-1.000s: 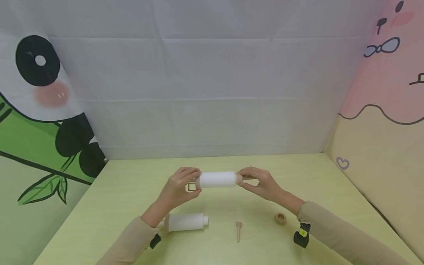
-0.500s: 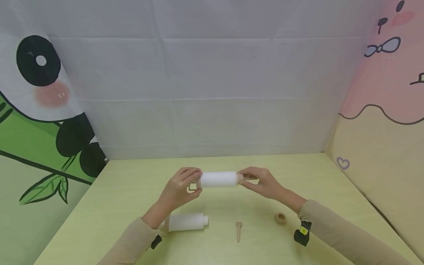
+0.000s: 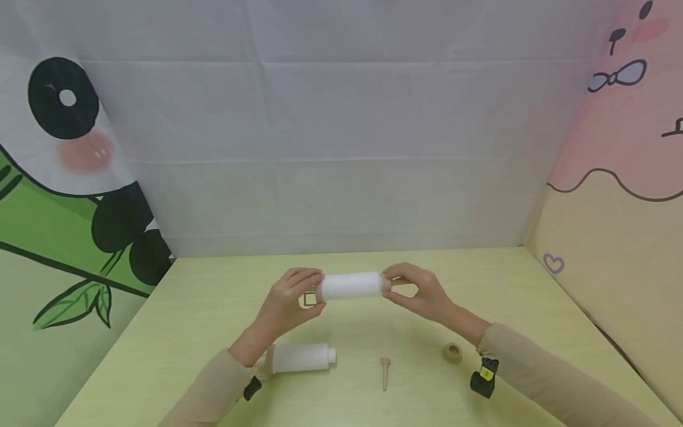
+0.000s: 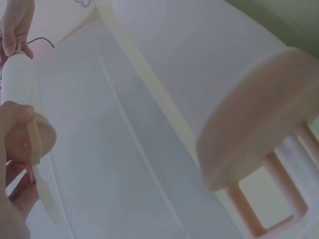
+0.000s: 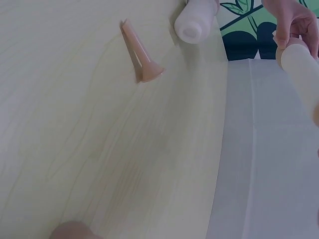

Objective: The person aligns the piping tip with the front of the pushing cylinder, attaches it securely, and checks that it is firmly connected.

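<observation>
Left grip [image 3: 290,299] and right grip [image 3: 421,293] hold a smooth white cylinder [image 3: 352,286].

Screened-off workspace, cartoon side panels [image 3: 613,237], plain backdrop [image 3: 341,118], yellowish table [image 3: 203,302]

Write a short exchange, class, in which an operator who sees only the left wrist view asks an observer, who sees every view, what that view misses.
Operator: I see the left hand gripping a tube. A second tube runs out of my picture at the top. How does that end look?
Observer: The head view shows it narrowing to a short white neck.
Operator: And what lies on the table, nearest to the right of that neck?
Observer: A small peg with one flared end.
</observation>
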Tool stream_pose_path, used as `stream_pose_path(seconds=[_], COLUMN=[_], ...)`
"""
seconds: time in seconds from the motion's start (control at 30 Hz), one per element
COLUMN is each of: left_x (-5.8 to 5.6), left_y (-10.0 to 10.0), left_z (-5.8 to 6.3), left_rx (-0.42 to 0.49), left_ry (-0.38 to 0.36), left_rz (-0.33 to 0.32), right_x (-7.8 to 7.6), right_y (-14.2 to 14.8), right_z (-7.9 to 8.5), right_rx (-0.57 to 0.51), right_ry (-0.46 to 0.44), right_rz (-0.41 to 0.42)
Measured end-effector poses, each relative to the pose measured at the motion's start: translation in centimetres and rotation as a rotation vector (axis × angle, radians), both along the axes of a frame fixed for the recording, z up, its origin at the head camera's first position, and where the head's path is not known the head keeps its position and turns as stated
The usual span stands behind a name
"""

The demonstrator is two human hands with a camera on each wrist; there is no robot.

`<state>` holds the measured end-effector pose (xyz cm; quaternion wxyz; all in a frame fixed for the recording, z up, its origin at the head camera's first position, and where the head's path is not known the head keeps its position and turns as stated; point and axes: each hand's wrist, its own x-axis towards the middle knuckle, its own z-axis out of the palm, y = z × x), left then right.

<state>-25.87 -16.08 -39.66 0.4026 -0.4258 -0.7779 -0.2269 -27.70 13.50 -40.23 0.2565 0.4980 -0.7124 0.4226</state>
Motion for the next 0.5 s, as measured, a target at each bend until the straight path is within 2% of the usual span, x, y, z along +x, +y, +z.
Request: stream_pose_path(seconds=[0.2, 0.33, 0.5], left_x=[0.1, 0.0, 0.0], left_y=[0.1, 0.2, 0.2], left_z=[0.1, 0.2, 0.2], left_rx=[-0.015, -0.028, -0.036], left_ry=[0.022, 0.061, 0.08], left_rz=[0.008, 0.001, -0.017], right_x=[0.4, 1.6, 2.8], right_y=[0.1, -0.3, -0.5], right_z=[0.5, 2.0, 3.3], right_rx=[0.045, 0.069, 0.115], right_ry=[0.008, 0.015, -0.034], right_rz=[-0.007, -0.037, -0.053])
